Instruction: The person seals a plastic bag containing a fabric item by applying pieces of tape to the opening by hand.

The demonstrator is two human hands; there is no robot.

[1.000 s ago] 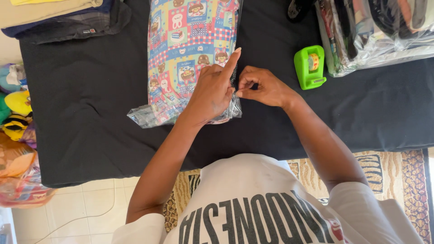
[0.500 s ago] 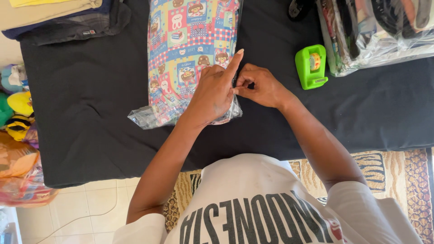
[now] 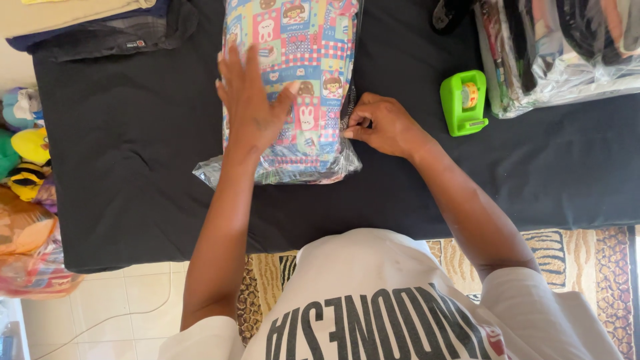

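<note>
The left hand (image 3: pixel 250 100) is lying open and flat on the bagged cloth (image 3: pixel 293 87); the right hand (image 3: pixel 383 127) is pinching its plastic edge, not yet taped, tape dispenser (image 3: pixel 463 103) waiting nearby.

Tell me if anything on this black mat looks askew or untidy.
Only the clear plastic bag around the patchwork-print folded cloth: its near-left corner sticks out, loose and crumpled. The green tape dispenser sits upright.

The left hand (image 3: pixel 252 100) lies flat, fingers spread, on a clear-bagged patchwork cloth packet (image 3: pixel 293 87). The right hand (image 3: pixel 383 125) pinches the packet's right edge. A green tape dispenser (image 3: pixel 463 103) sits just right of that hand on the black mat (image 3: pixel 133 167).
</note>
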